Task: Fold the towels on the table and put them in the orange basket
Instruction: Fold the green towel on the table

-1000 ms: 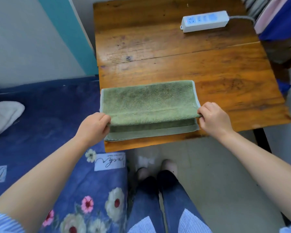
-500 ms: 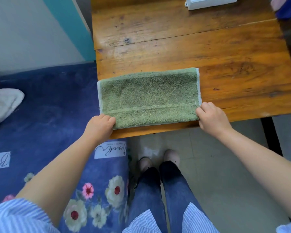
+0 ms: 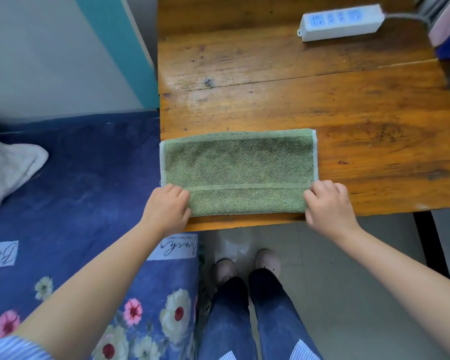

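A green towel [image 3: 238,172], folded into a long flat strip, lies at the near left edge of the wooden table [image 3: 348,113]. My left hand [image 3: 166,207] rests with curled fingers on its near left corner. On the near right corner sits my right hand [image 3: 327,206], fingers bent over the towel's edge. Both hands press or pinch the towel's ends; the fingertips are partly hidden. No orange basket is in view.
A white power strip [image 3: 340,22] with its cable lies at the table's far right. Beside the table on the left is a blue floral bed cover [image 3: 76,190] with a pale cloth [image 3: 8,167] on it. My legs and shoes [image 3: 244,266] stand on the tiled floor.
The upper layer I held raised over the towel's near edge now lies flat on the layer beneath. Both hands have stayed at the near corners.
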Demonstrator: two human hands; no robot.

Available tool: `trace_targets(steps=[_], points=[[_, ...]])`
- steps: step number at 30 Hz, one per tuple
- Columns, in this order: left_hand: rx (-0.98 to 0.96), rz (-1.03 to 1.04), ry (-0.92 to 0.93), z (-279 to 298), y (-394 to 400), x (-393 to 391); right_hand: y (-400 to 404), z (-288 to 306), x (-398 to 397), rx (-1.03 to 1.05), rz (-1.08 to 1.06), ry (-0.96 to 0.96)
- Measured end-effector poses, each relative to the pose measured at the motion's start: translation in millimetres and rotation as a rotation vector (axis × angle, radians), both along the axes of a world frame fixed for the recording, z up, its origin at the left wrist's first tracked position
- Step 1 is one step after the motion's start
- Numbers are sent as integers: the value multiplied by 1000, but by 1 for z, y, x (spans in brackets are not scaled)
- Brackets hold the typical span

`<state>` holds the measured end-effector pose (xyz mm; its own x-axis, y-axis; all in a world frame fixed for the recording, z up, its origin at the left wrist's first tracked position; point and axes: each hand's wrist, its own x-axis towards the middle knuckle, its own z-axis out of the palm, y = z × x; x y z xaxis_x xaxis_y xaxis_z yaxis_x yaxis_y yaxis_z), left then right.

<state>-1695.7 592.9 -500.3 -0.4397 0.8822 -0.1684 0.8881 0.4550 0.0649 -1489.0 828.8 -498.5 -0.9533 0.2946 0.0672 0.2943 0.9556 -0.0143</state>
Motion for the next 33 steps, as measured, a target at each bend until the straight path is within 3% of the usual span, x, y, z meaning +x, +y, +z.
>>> trace_targets(steps=[4,8,13,18,21,27,30,33], points=[[228,177,-55,1,46,-5,-18,5,-56,-112,-50,94],[93,334,-131,-19,82,-19,-32,-8,-118,-313,-84,-109],[-43,304,-109,-47,76,-42,-31,-39,-151,-259,-21,-251],[-64,291,-127,-58,51,-68,9,-58,-128,-212,-126,-307],[-47,387,-169,-60,48,-78,36,-54,-113,-208,-232,-300],[-17,507,-262,-55,50,-87,68,-50,-93,-346,-452,-276],[-81,530,-138,-47,53,-85,69,-44,-82,-400,-549,-234],[-5,442,-42,-36,56,-64,52,-31,-63,-415,-626,-103]])
